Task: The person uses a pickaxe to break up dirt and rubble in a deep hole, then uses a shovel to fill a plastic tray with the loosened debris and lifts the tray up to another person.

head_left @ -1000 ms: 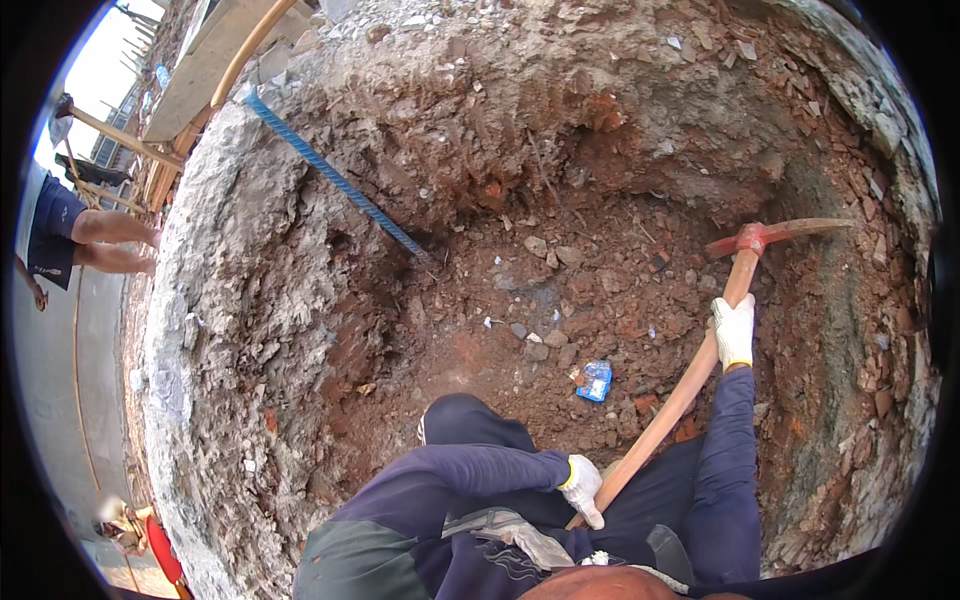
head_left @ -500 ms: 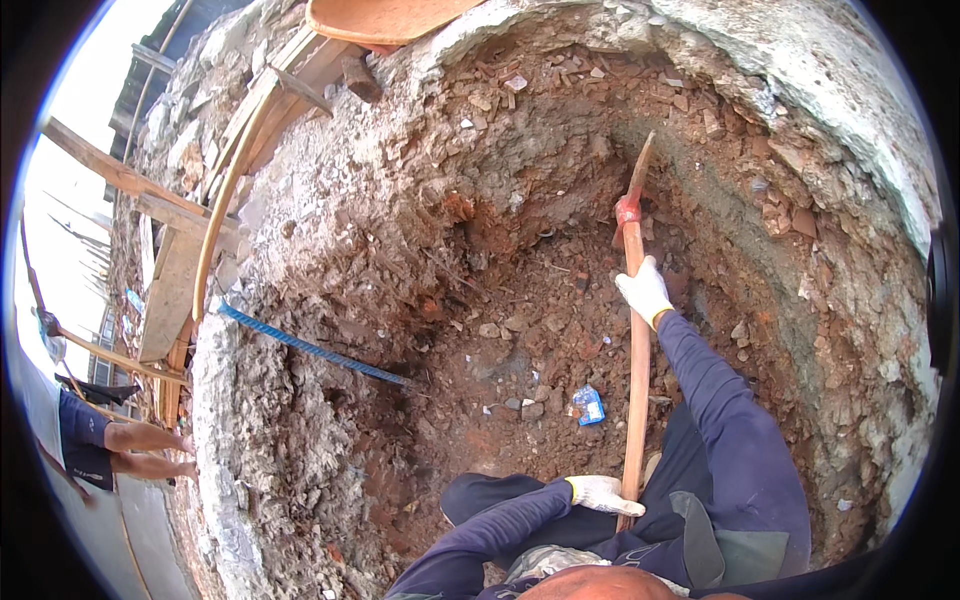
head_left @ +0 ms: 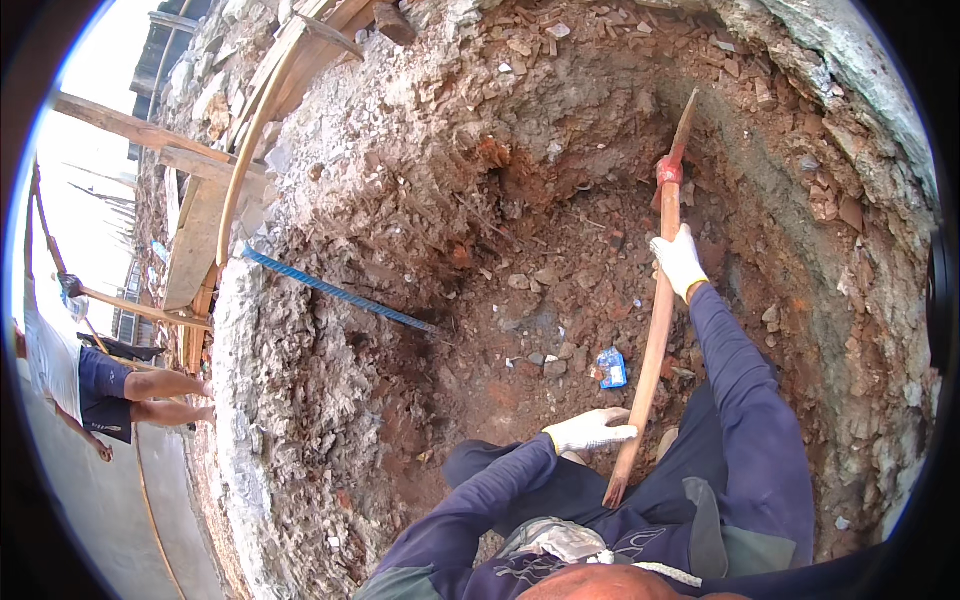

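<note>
A pickaxe [head_left: 655, 335] with a long wooden handle and a red-wrapped head slants across the pit, its pointed end up by the earth wall. My right hand [head_left: 680, 260], in a white glove, is closed round the handle a little below the head. Beside the lower handle, my gloved left hand [head_left: 592, 430] has its fingers stretched out; their tips reach the handle's edge without wrapping it, and whether they touch cannot be made out. The handle's butt end hangs over my dark trousers.
Rough earth walls [head_left: 400, 190] curve around me. A blue ribbed rod [head_left: 340, 292] juts from the left wall. A crumpled blue packet [head_left: 611, 368] lies among stones on the pit floor. Beyond the left rim are planks [head_left: 195, 245] and another person [head_left: 100, 385] standing.
My left hand has come off the handle's lower end and moved up along it, fingers straightened. The view has shifted, so the pit appears further right and the pickaxe tilts more.
</note>
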